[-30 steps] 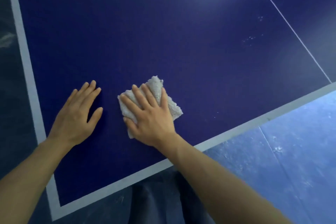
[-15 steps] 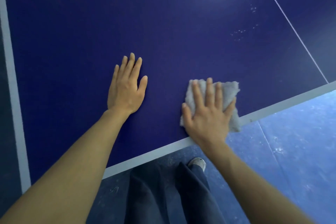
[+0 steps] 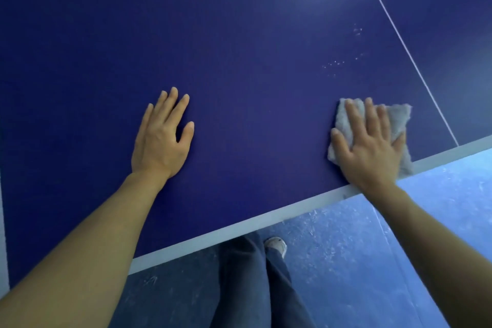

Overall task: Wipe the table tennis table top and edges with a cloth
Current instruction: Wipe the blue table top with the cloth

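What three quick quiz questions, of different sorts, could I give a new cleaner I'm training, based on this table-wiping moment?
1. True or false: the left hand presses the cloth.
2. Multiple choice: where does the cloth lie? A) in the middle of the table; B) by the near white edge line, one corner over it; C) on the floor.
3. Short answer: what marks show on the blue top beyond the cloth?

Key:
1. False. The right hand presses it with flat fingers; the left lies flat on bare table.
2. B.
3. Small whitish specks, short of the thin white centre line.
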